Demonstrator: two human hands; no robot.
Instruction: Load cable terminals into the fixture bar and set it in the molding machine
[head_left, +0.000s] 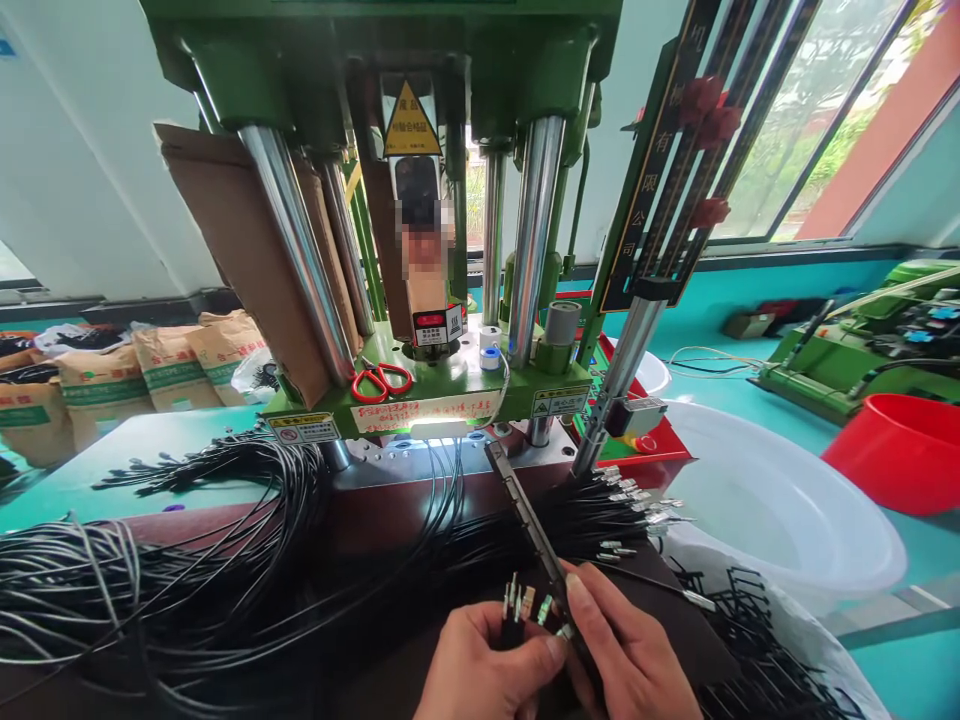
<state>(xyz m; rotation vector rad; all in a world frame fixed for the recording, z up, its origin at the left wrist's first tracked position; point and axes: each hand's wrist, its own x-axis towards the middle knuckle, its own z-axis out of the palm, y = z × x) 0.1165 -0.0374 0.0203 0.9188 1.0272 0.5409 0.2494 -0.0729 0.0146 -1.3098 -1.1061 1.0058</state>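
Observation:
In the lower middle, my left hand [487, 665] is closed around a few cable ends [514, 602] whose metal tips point upward. My right hand [626, 645] grips the near end of a long, dark, slotted metal bar [529, 515], which slants away toward the green press [442, 385]. Near the bar's lower end, between both hands, is a small greenish connector end [545, 608]; the fingers partly hide how it sits there. Black cables [495, 535] with silvery connector ends [626, 492] lie behind my hands. Thin grey leads [446, 470] run out from under the press plate.
Looped black cables [67, 590] cover the left side of the table. Red-handled scissors [381, 380] lie on the press. A control box [667, 440] with a red button stands right, beside a white tub [787, 500] and red bucket [900, 450]. Black molded pieces [739, 630] fill a white bag.

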